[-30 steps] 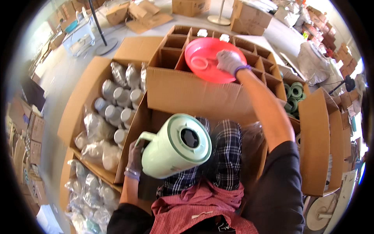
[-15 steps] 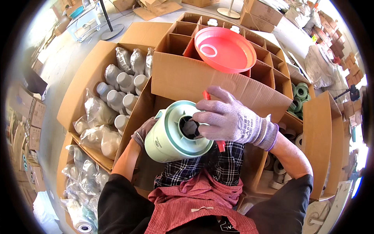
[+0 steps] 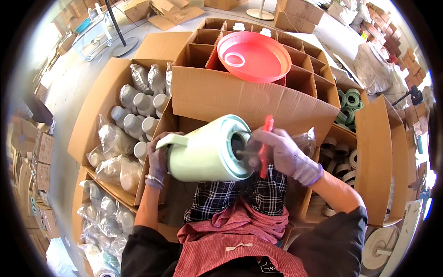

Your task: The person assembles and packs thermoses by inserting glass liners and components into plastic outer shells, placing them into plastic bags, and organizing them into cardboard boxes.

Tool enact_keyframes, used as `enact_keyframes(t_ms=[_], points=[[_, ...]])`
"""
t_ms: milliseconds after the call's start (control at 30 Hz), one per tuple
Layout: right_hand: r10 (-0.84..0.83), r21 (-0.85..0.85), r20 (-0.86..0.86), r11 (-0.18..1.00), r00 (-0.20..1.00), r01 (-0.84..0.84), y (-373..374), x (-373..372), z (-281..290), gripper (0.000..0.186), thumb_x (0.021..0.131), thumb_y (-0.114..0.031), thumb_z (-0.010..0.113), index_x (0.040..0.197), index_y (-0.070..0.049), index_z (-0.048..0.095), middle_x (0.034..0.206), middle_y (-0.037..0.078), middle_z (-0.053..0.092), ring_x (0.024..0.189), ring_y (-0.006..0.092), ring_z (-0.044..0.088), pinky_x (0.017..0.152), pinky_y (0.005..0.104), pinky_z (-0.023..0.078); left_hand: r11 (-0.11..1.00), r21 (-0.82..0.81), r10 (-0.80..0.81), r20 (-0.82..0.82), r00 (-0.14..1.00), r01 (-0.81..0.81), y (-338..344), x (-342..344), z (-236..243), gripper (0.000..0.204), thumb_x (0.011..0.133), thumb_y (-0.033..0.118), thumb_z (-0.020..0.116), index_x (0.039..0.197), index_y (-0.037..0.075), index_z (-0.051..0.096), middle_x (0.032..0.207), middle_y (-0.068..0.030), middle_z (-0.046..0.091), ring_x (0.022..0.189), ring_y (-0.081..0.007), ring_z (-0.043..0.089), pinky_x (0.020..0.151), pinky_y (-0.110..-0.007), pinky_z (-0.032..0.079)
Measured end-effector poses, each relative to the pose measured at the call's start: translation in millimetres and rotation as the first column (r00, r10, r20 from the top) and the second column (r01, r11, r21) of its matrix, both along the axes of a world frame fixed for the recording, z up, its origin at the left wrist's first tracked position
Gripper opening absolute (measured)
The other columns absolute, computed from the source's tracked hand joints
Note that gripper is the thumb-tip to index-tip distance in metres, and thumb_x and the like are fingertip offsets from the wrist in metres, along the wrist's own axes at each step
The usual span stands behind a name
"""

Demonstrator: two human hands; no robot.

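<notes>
A pale green thermos jug [image 3: 200,154] lies tilted above my lap, its round opening facing right. My gloved left hand [image 3: 158,159] supports it at the handle side, fingers partly hidden behind the jug. My gloved right hand [image 3: 285,152] is closed on a red-handled tool [image 3: 266,147] at the opening. The tool's working end is blurred and dark against the jug's mouth, so I cannot tell how far in it reaches.
A red basin [image 3: 258,57] with a white ring [image 3: 234,59] rests on a divided carton [image 3: 249,94] ahead. Bagged bottle-like liners [image 3: 134,124] fill a carton on the left. Cartons on the right hold green rings [image 3: 351,99] and pale rings [image 3: 342,171].
The jug has tipped from mouth-up to nearly sideways, its opening turning right. My right hand has moved right and lower, with the red-handled tool now at the opening's side.
</notes>
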State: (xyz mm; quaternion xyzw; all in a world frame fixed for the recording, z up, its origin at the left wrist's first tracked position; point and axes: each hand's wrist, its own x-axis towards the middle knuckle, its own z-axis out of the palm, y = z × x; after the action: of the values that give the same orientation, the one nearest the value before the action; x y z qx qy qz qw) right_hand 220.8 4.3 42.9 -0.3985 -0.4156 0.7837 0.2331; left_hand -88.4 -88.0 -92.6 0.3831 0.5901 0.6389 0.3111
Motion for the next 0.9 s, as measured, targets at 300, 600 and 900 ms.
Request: enact_keyframes(t_ms=[300,600,900], points=[[-0.100,0.676,0.395,-0.642,0.913,-0.363,20,-13,32,0.020,0.071,-0.017,0.072,0.089,-0.018,0.064,0.119,0.004,0.058,0.116,0.0249,0.056,0.099,0.0641,0.039,0.826,-0.198,-0.316,0.613,0.724,0.528,31,-9,-20,0.032,0.099,0.028,0.056,0.109,0.000,0.065,0.096,-0.0101,0.071,0.078,-0.0172,0.070,0.070,-0.031,0.057],[0.126,0.607,0.518,-0.751,0.846,-0.260,26,-30,33,0.024,0.079,-0.021,0.066,0.101,-0.012,0.065,0.121,0.007,0.057,0.124,0.0262,0.051,0.103,0.0545,0.045,0.536,-0.279,-0.421,0.730,0.538,0.797,49,-12,-40,0.028,0.097,0.025,0.058,0.111,0.003,0.067,0.098,-0.0058,0.072,0.082,-0.0118,0.069,0.072,-0.029,0.056],[0.059,-0.295,0.485,-0.928,0.872,0.227,24,-45,65,0.039,0.091,-0.011,0.053,0.129,-0.001,0.054,0.135,0.012,0.051,0.133,0.0280,0.044,0.119,0.0510,0.027,0.230,-0.491,-0.673,0.543,0.502,0.840,53,-3,-41,0.026,0.096,0.024,0.060,0.111,0.003,0.068,0.098,-0.0050,0.072,0.082,-0.0107,0.068,0.072,-0.029,0.056]])
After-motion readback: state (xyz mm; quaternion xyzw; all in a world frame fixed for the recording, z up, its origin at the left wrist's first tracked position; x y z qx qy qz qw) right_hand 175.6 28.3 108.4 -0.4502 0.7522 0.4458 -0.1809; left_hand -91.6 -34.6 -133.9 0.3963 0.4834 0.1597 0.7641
